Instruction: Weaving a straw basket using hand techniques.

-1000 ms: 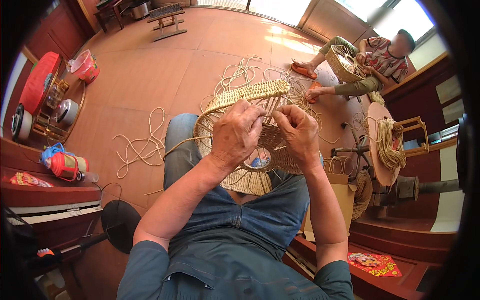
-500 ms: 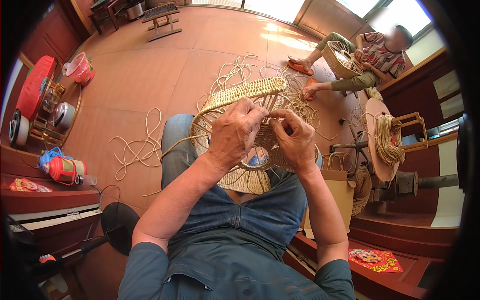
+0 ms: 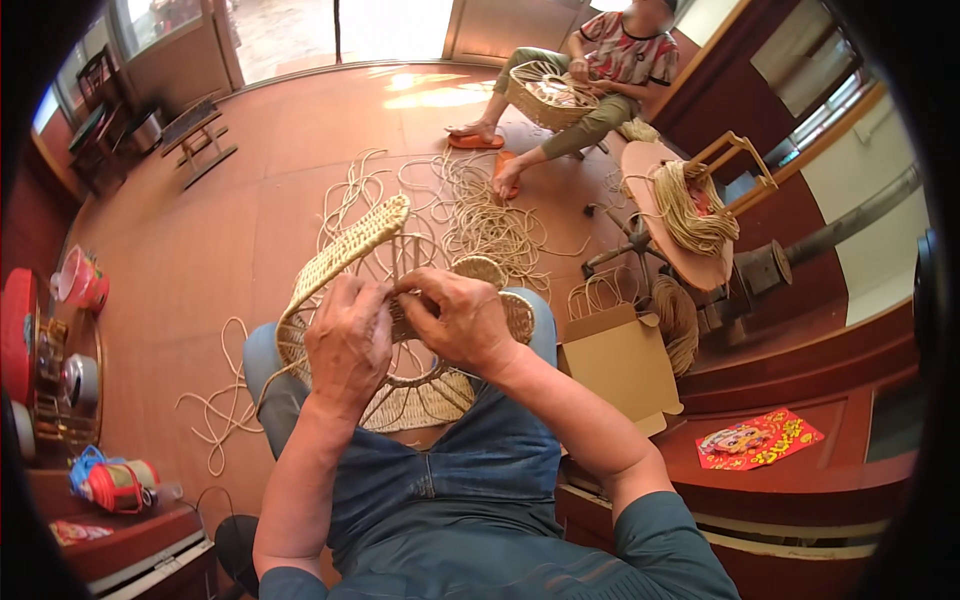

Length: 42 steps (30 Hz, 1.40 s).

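A partly woven basket (image 3: 345,250) of straw-coloured cord rests tilted on my lap, between my knees. Its dense woven band rises at the far left, while bare ribs and a round opening show nearer me. My left hand (image 3: 348,345) is closed at the basket's ribs, its thumb and fingers pinched together. Right beside it, my right hand (image 3: 458,320) pinches at the same spot, index finger bent over the thumb. The fingertips nearly meet on a thin cord of the basket, mostly hidden by the fingers. A loose cord (image 3: 272,385) trails from the basket's left side over my thigh.
Tangled cord (image 3: 490,225) lies on the floor beyond the basket. Another person (image 3: 625,60) sits far right with a similar basket (image 3: 545,98). Cord hangs over a pink swivel-chair seat (image 3: 650,180); an open cardboard box (image 3: 620,365) stands at my right. A pink bucket (image 3: 82,280) is at left.
The view has swung to the right, so the surroundings sit further left in the picture. Both hands stay together at the basket's ribs, with the fingers still pinched.
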{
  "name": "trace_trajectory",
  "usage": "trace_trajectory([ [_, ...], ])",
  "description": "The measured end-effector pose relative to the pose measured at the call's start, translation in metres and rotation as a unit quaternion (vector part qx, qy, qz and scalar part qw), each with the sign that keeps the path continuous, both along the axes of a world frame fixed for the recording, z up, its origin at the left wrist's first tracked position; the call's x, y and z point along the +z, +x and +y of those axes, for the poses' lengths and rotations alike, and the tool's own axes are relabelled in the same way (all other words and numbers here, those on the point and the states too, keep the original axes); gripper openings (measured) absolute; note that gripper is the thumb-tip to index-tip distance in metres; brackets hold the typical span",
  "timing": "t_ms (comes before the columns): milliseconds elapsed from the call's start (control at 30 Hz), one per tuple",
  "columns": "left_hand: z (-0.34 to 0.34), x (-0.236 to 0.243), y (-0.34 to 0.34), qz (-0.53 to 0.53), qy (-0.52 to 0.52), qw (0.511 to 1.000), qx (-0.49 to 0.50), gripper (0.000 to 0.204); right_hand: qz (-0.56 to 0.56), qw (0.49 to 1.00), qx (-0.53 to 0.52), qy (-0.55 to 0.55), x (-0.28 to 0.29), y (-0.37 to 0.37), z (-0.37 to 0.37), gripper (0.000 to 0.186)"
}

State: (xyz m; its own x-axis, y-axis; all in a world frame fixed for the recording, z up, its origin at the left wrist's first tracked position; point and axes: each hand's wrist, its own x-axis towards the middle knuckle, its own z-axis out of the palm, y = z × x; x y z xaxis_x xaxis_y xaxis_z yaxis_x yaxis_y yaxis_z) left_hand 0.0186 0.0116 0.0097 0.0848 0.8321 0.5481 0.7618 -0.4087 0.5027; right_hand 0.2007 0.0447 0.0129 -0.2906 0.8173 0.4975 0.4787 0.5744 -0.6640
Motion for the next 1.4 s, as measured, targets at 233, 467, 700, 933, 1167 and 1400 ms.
trace_trajectory([
  [233, -0.004, 0.008, -0.013, -0.091, -0.042, 0.995, 0.01, 0.009, -0.024, 0.993, -0.052, 0.101, -0.006, 0.0, -0.008, 0.022],
  [467, -0.019, 0.005, -0.035, -0.185, -0.119, 0.975, 0.045, 0.009, -0.027, 0.991, -0.015, 0.132, -0.006, -0.009, -0.009, 0.022],
  [700, -0.016, -0.002, -0.033, -0.123, -0.064, 0.989, 0.056, 0.007, -0.079, 0.99, -0.004, 0.113, -0.005, -0.023, -0.009, 0.019],
  [933, -0.013, -0.007, -0.032, -0.031, 0.002, 0.996, 0.08, 0.006, -0.101, 0.992, -0.041, 0.059, -0.004, -0.03, -0.011, 0.014],
  [1167, -0.013, -0.009, -0.032, -0.043, 0.0, 0.995, 0.084, 0.005, -0.117, 0.993, -0.017, 0.029, 0.002, -0.026, -0.011, 0.015],
  [1400, -0.011, -0.007, -0.033, -0.046, 0.007, 0.995, 0.085, 0.007, -0.111, 0.994, -0.021, -0.002, 0.004, -0.029, -0.008, 0.015],
])
